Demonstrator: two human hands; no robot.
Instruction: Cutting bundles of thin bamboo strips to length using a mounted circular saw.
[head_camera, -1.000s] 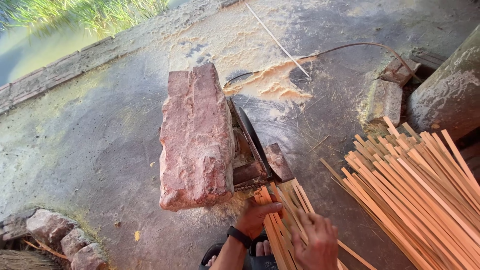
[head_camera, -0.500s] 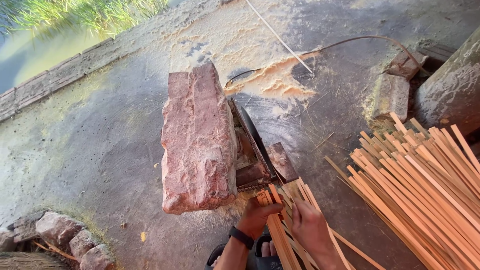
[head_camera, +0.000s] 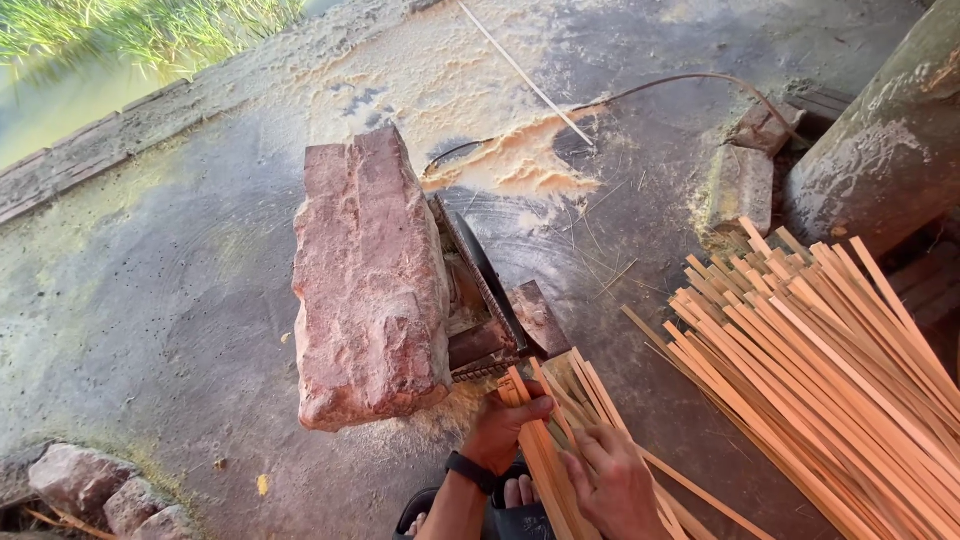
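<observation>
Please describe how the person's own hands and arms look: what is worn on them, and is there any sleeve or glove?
Both hands are bare, without gloves. The left hand has a black band, like a watch or bracelet, around its wrist, and the forearm below it shows no sleeve. The right hand wears nothing visible; its wrist leaves the picture at the lower edge.
</observation>
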